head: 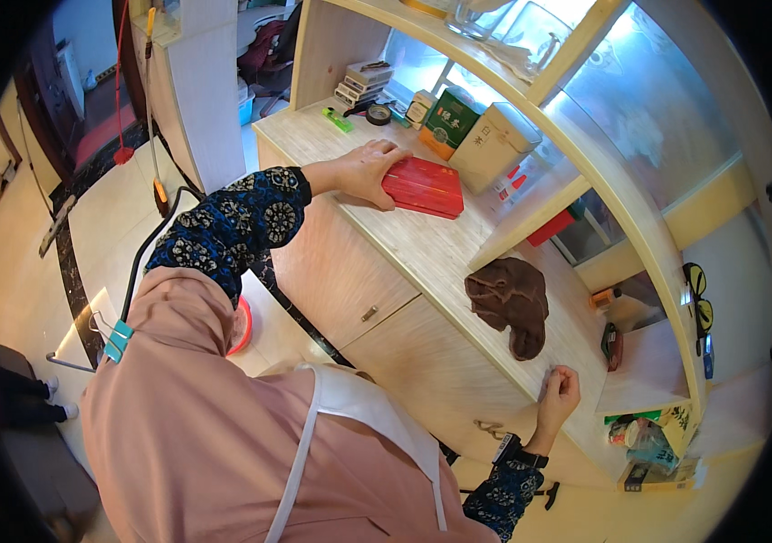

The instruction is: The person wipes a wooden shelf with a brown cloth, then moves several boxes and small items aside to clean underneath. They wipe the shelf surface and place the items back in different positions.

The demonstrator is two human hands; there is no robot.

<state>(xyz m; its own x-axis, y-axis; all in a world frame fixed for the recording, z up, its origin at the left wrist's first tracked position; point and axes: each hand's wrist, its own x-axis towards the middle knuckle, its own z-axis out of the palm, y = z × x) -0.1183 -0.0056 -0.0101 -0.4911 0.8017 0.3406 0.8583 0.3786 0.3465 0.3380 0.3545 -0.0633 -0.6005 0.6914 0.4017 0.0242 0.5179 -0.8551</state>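
My left hand grips the near left end of a flat red box, which lies on the wooden countertop. Its thumb is on the front side and its fingers are on the far side. Toward the lower right, my right hand rests by the counter's front edge with fingers curled in and nothing visible in them. A crumpled brown cloth lies on the counter between the two hands, touching neither. Just behind the red box stand a pale tin and a green and orange box.
Black tape, a light green item and stacked small boxes are at the counter's left end. An upright divider and shelf frame rise behind. Cabinet doors front the counter. A red-rimmed basin sits on the floor.
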